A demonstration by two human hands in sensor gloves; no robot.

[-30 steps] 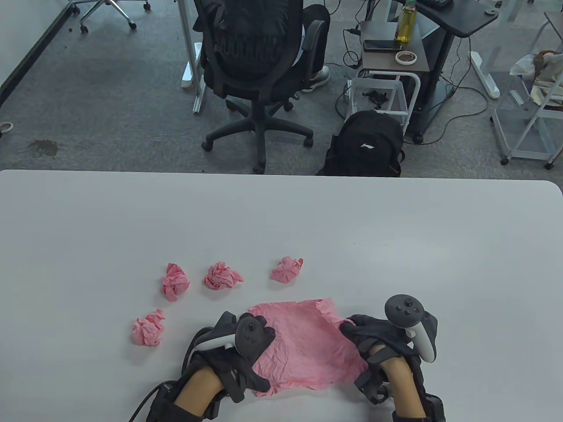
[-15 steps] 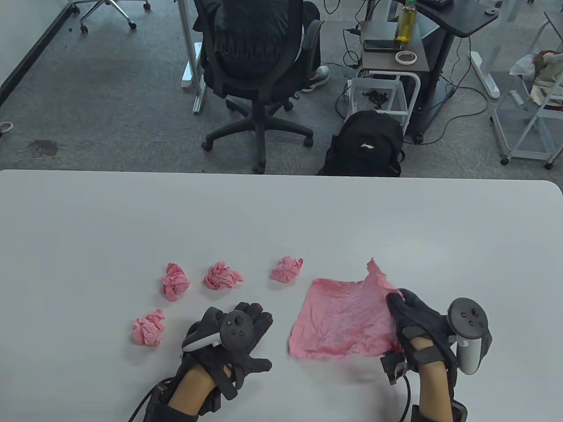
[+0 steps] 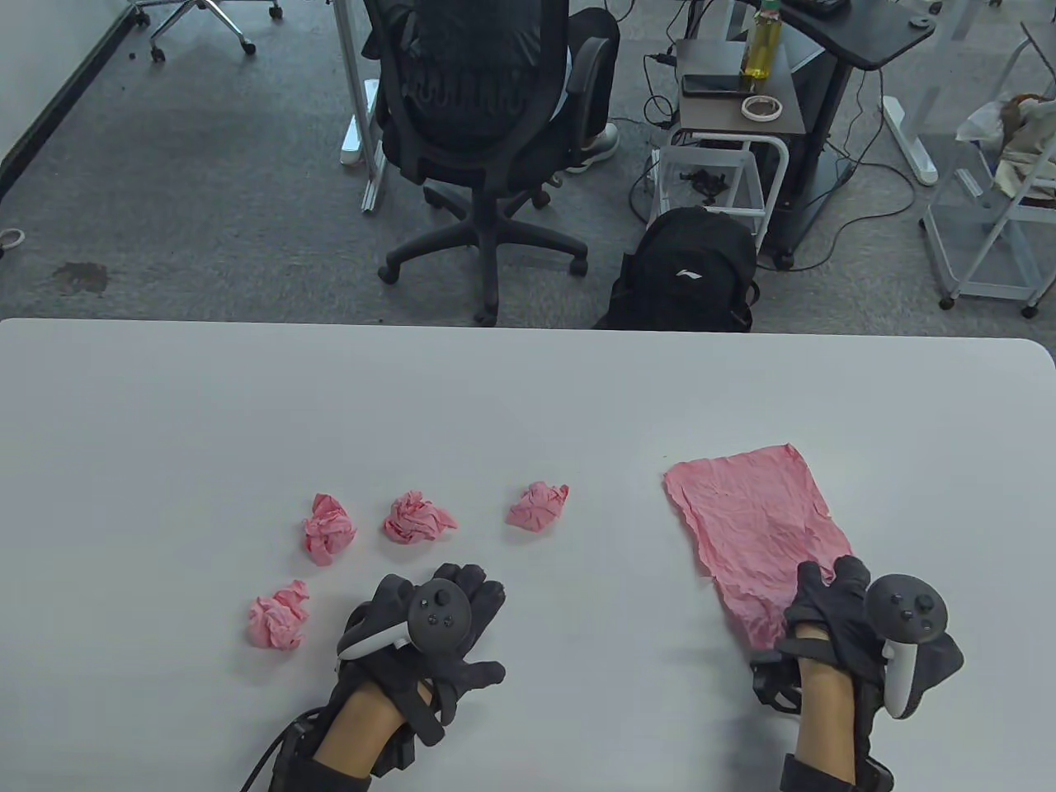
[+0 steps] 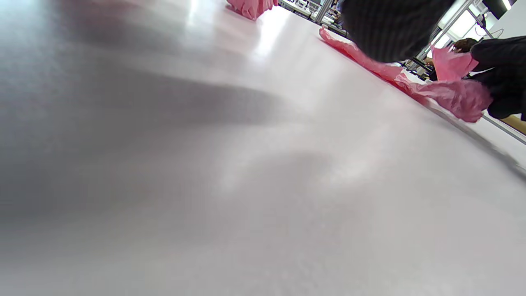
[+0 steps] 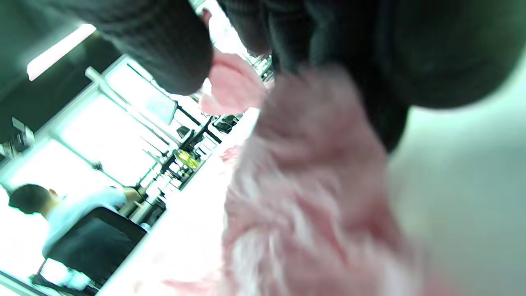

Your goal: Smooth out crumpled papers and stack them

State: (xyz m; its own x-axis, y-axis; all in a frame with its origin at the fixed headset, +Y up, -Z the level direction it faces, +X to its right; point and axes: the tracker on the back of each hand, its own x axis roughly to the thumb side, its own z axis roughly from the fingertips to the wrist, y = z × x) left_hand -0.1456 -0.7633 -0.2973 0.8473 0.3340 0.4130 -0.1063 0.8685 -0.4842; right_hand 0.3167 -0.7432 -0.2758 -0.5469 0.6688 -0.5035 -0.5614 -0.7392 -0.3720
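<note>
A flattened pink paper sheet [image 3: 755, 528] lies on the white table [image 3: 528, 396] at the right, still wrinkled. My right hand [image 3: 829, 582] pinches its near corner; the right wrist view shows the sheet [image 5: 312, 197] between thumb and fingers [image 5: 164, 49]. In the left wrist view that corner [image 4: 452, 65] is raised a little in the right hand [image 4: 499, 74]. My left hand [image 3: 474, 590] rests near the front middle with fingers extended, holding nothing. Several crumpled pink balls lie to the left: one [image 3: 330, 528], another [image 3: 417, 517], a third [image 3: 538, 505], and one nearer [image 3: 280, 615].
Beyond the table's far edge stand an office chair [image 3: 487, 124] with a person seated in it, a black backpack [image 3: 685, 272] and a side cart [image 3: 734, 107] holding a bottle. A white rack [image 3: 998, 206] stands at the far right.
My right hand dragged the flattened sheet from the front middle to the right and turned it. My left hand let go of the sheet and stayed near the front middle.
</note>
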